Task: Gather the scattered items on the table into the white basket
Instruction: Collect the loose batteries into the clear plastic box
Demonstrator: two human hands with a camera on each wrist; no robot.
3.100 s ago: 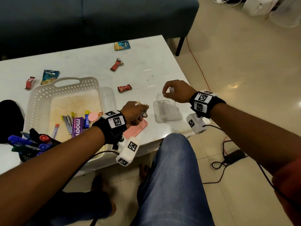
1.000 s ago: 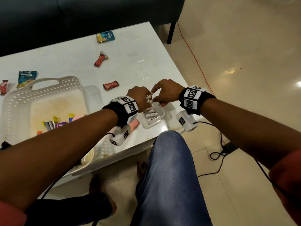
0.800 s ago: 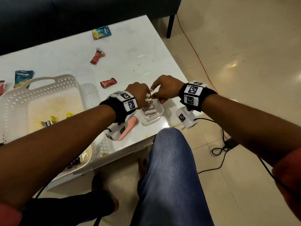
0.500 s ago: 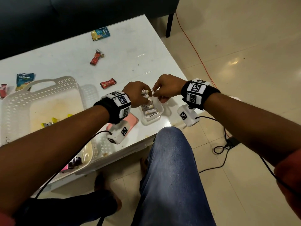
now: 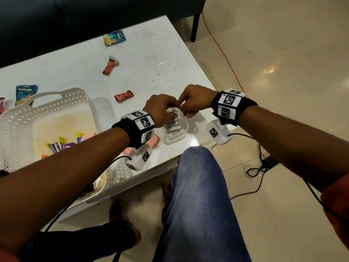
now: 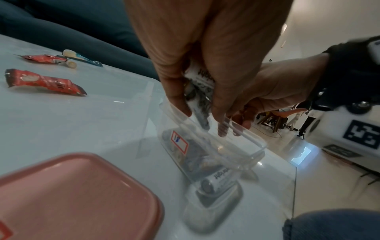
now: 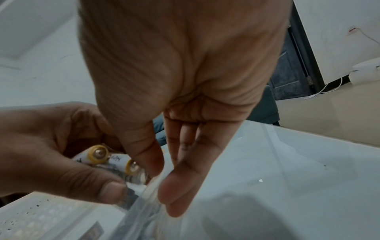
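My left hand (image 5: 162, 108) grips several white batteries (image 5: 171, 110) just above a clear plastic container (image 5: 186, 127) near the table's front edge. In the left wrist view the batteries (image 6: 200, 78) point down into the container (image 6: 252, 141), where more batteries (image 5: 174, 129) lie. My right hand (image 5: 192, 103) holds the container's far rim, thumb and forefinger pinching it (image 7: 162, 180) beside the held batteries (image 7: 100, 152). The white basket (image 5: 83, 95) stands to the left with small items inside.
A pink lid (image 5: 154, 141) lies between basket and container, under my left wrist. Red candy wrappers (image 5: 123, 95) (image 5: 109, 66) and snack packets (image 5: 114, 37) (image 5: 24, 91) lie farther back. A dark sofa stands behind the table. My knee is below its front edge.
My left hand moved from over the pink lid to above the container with batteries; several now lie inside. Over the last second both hands stayed at the container.
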